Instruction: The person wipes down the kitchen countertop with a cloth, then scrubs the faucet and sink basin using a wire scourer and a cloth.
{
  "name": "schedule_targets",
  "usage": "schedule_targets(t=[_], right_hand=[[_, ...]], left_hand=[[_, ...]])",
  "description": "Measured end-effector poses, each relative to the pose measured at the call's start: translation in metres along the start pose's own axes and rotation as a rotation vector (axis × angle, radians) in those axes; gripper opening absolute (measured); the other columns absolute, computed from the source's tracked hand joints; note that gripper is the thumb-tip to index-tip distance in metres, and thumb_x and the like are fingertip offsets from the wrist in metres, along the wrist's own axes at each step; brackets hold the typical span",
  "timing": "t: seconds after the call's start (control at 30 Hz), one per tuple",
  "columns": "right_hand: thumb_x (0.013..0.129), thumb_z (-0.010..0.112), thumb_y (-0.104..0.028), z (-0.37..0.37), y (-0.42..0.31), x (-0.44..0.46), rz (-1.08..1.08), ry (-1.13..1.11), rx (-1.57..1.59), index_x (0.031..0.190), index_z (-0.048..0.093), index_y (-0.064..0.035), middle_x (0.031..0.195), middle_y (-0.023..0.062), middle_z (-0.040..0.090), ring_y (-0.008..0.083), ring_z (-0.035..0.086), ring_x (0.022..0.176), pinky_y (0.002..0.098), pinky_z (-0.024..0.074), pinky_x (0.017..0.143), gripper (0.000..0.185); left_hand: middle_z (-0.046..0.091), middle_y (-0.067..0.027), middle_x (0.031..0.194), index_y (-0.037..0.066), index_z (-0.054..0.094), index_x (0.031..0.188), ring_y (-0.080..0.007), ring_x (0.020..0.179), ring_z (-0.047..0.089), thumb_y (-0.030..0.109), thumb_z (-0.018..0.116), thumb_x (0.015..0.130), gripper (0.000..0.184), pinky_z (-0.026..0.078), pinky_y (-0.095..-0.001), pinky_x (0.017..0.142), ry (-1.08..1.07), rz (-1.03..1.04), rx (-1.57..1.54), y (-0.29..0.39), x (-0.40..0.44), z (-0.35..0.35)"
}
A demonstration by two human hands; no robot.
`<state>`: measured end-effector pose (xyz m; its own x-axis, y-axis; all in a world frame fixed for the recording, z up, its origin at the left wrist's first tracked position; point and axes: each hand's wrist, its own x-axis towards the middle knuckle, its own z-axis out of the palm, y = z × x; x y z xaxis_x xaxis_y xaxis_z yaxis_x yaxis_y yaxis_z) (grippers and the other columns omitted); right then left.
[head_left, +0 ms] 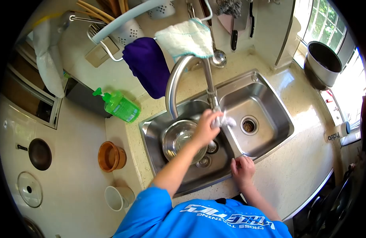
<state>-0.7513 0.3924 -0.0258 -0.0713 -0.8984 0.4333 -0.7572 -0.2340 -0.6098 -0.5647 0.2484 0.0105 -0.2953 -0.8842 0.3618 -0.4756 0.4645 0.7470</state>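
Observation:
My left hand (pixel 208 126) is closed on a crumpled white cloth (pixel 227 121), at the base of the steel faucet (pixel 175 85). Below that hand is the double-bowl steel sink (pixel 262 91), with the cloth over the divider. A shiny metal bowl (pixel 179 139) sits in the left basin, partly covered by my left forearm. My right hand (pixel 243 169) rests on the sink's front rim with its fingers curled in; nothing shows in it.
A green soap bottle (pixel 121 107) stands left of the sink. Above it hang a purple cloth (pixel 147 65) and a white towel (pixel 185 39). A brown pot (pixel 112 156) and white cup (pixel 119 197) stand at left. Stacked pots (pixel 323 65) sit by the window.

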Motion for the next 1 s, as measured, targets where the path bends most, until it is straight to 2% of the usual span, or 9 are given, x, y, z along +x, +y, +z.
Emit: schedule_targets(t=[0.03, 0.1, 0.13, 0.23, 0.4, 0.47, 0.6, 0.67, 1.0], right_hand=[[0.075, 0.069, -0.011, 0.001, -0.001, 0.007, -0.015, 0.006, 0.001, 0.073, 0.058, -0.0078, 0.063, 0.0041, 0.055, 0.0209, 0.056, 0.060, 0.0327, 0.0464, 0.059, 0.011], [0.085, 0.066, -0.015, 0.002, -0.009, 0.011, 0.471, -0.056, 0.556, 0.094, 0.061, -0.0042, 0.072, 0.0031, 0.058, 0.0124, 0.054, 0.065, 0.0280, 0.0456, 0.061, 0.015], [0.093, 0.059, -0.020, -0.002, -0.026, 0.028, 0.458, -0.093, 0.716, 0.113, 0.054, -0.0010, 0.084, 0.0044, 0.057, 0.0092, 0.053, 0.075, 0.0255, 0.0453, 0.066, 0.028], [0.098, 0.050, -0.022, 0.016, -0.028, 0.065, 0.392, -0.153, 0.860, 0.124, 0.049, -0.0003, 0.102, 0.0071, 0.059, 0.0125, 0.056, 0.091, 0.0264, 0.0463, 0.080, 0.034], [0.099, 0.045, -0.023, 0.036, -0.007, 0.142, 0.538, -0.043, 1.173, 0.132, 0.046, 0.0001, 0.115, 0.0092, 0.059, 0.0134, 0.057, 0.101, 0.0259, 0.0451, 0.088, 0.040], [0.098, 0.045, -0.021, 0.057, 0.018, 0.184, 0.409, 0.093, 1.024, 0.133, 0.045, 0.0007, 0.112, 0.0080, 0.061, 0.0135, 0.058, 0.096, 0.0249, 0.0467, 0.083, 0.041], [0.089, 0.052, -0.016, 0.049, 0.003, 0.260, 0.160, -0.398, 0.490, 0.135, 0.048, -0.0140, 0.087, 0.0131, 0.067, 0.0179, 0.063, 0.077, 0.0329, 0.0498, 0.073, 0.046], [0.084, 0.051, -0.012, 0.067, 0.001, 0.274, -0.131, -0.510, 0.115, 0.126, 0.056, -0.0171, 0.084, 0.0212, 0.064, 0.0377, 0.062, 0.079, 0.0434, 0.0492, 0.071, 0.043], [0.081, 0.054, -0.008, 0.051, 0.012, 0.214, -0.197, -0.494, 0.057, 0.126, 0.056, -0.0207, 0.075, 0.0161, 0.058, 0.0359, 0.060, 0.071, 0.0464, 0.0479, 0.065, 0.047]], left_hand=[[0.052, -0.0119, 0.107, 0.010, 0.059, 0.117, -0.0286, 0.098, 0.054, 0.005, 0.065, 0.073, 0.045, 0.046, -0.0372, 0.083, 0.015, -0.073, -0.138, 0.013, -0.013, 0.006], [0.051, -0.0139, 0.109, 0.007, 0.054, 0.123, -0.0306, 0.102, 0.053, 0.007, 0.067, 0.074, 0.051, 0.045, -0.0376, 0.087, 0.017, -0.176, -0.288, 0.039, -0.035, 0.016], [0.050, -0.0153, 0.113, 0.007, 0.052, 0.127, -0.0324, 0.105, 0.052, 0.008, 0.069, 0.074, 0.055, 0.044, -0.0384, 0.090, 0.004, -0.204, -0.301, 0.046, -0.045, 0.022], [0.037, -0.0254, 0.132, 0.006, 0.035, 0.141, -0.0425, 0.120, 0.042, 0.011, 0.073, 0.072, 0.079, 0.037, -0.0462, 0.102, -0.002, -0.178, -0.158, 0.062, -0.057, 0.031], [0.028, -0.0192, 0.148, 0.011, 0.037, 0.142, -0.0314, 0.135, 0.035, 0.015, 0.070, 0.084, 0.068, 0.042, -0.0372, 0.100, 0.022, -0.091, -0.238, 0.069, -0.021, -0.003], [0.033, -0.0118, 0.146, 0.010, 0.041, 0.138, -0.0251, 0.124, 0.045, 0.015, 0.066, 0.088, 0.057, 0.047, -0.0339, 0.090, 0.151, -0.095, -0.218, 0.056, -0.004, -0.005], [0.048, -0.0124, 0.134, 0.005, 0.040, 0.138, -0.0216, 0.112, 0.052, 0.012, 0.058, 0.093, 0.049, 0.047, -0.0329, 0.088, 0.319, -0.224, -0.167, -0.006, 0.037, 0.003], [0.051, -0.0161, 0.133, 0.003, 0.034, 0.141, -0.0278, 0.112, 0.054, 0.009, 0.056, 0.092, 0.053, 0.044, -0.0358, 0.093, 0.350, -0.209, -0.055, -0.040, 0.056, 0.013], [0.051, -0.0187, 0.127, 0.006, 0.023, 0.144, -0.0283, 0.116, 0.053, -0.009, 0.043, 0.076, 0.072, 0.041, -0.0345, 0.098, 0.165, -0.173, -0.236, -0.054, 0.079, 0.026]])
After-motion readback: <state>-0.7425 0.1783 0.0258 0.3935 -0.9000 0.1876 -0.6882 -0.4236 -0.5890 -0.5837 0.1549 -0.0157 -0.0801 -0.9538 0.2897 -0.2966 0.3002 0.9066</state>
